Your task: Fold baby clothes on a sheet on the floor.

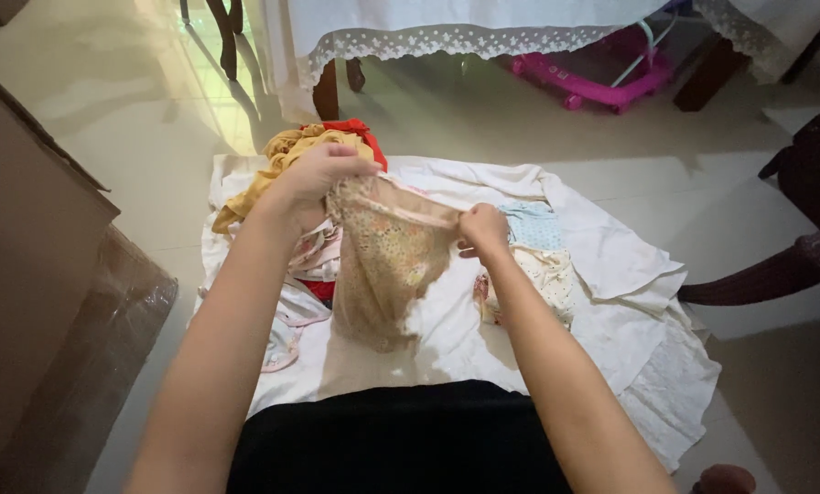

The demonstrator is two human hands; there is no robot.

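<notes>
Above the white sheet (611,252) spread on the floor, the floral garment (387,265) hung from its top edge, stretched between two hands. The left hand (314,178) pinched the edge at the cloth's eleven o'clock corner, fingers folded over it; the right hand (483,229) pinched the opposite end at two o'clock, fingers pressed together on the hem. The rest of the cloth drooped toward six o'clock, over the sheet. At twelve o'clock from the hands lay one heap of yellow and red clothes (323,142), partly hidden behind the left hand. At three o'clock sat one small folded stack (538,261), its lower pieces hard to tell apart. A table with a lace cloth (447,37) was cut off at the top.
</notes>
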